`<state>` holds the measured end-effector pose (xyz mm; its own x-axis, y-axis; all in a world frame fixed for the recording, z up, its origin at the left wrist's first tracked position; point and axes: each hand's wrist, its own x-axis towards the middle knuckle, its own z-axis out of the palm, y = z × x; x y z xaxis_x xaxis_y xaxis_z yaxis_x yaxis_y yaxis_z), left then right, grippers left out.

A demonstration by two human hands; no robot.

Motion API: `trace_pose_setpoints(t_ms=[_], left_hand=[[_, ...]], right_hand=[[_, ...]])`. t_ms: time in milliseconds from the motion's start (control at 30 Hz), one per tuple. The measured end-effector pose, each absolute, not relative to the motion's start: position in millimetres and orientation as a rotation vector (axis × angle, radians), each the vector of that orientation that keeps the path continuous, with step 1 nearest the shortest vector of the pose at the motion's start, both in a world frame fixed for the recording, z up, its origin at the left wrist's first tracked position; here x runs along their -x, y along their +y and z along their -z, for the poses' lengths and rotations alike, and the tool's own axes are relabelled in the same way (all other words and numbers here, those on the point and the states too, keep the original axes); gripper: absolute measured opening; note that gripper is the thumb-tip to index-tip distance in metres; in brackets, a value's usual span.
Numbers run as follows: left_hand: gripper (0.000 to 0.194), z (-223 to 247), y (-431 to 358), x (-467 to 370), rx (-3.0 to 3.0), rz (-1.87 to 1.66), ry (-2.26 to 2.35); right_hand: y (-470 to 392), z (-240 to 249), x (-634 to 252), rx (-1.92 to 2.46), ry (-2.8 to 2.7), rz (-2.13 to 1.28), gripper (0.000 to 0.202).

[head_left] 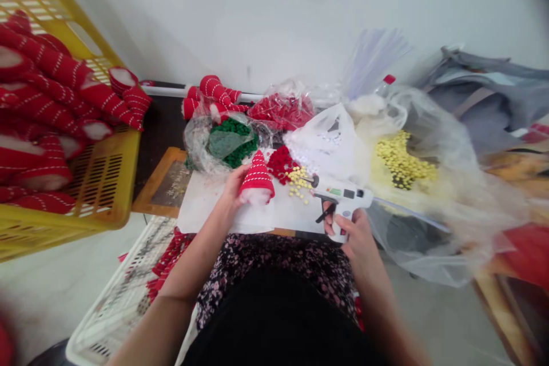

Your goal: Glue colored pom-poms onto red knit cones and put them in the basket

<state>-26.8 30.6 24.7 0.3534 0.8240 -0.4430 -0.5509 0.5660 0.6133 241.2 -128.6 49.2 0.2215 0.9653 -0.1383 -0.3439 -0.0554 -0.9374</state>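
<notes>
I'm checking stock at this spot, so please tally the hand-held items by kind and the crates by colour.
Red striped cone in left hand: 1
Glue gun in right hand: 1
Yellow crate: 1
White crate: 1
Total: 4

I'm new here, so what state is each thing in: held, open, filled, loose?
Red striped cone: held tip up in the left hand, white fluff at its base.
Glue gun: held in the right hand; whether it's on can't be told.
Yellow crate: heaped with red striped pieces.
Green pom-poms: bagged in clear plastic.
Red pom-poms: loosely piled.
Bottle: red cap on.
</notes>
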Motion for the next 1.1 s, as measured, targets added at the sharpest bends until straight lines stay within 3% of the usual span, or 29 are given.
trace_pose_setpoints(t_ms=[133,333,700,900,1100], left_hand=[[0.021,-26.9,28.3,15.3,-0.396,-0.981,0.845],[0.049,-29.5,18.5,4.5,-0.608,-1.045,0.838],[0.046,-21.7,15.3,5.3,-0.649,-1.071,0.767],[0.055,-23.7,12.8,4.4,-0.64,-1.064,0.772],[0.044,-22.8,13.1,4.0,-0.681,-1.083,0.766]], right_hand=[[-126.3,-51.8,-240.5,1.128,-0.867,-1.325,0.033],[-125.0,-53.8,-232.7,1.309,-1.117,-1.211,0.03],[-133.7,-74.0,-212.0,1.511,-1.488,-0.812,0.037],[-136.3,-70.8,-213.2,1.493,-1.537,-0.774,0.028],[-135.9,-67.5,-213.4,1.489,-1.554,-0.756,0.028]])
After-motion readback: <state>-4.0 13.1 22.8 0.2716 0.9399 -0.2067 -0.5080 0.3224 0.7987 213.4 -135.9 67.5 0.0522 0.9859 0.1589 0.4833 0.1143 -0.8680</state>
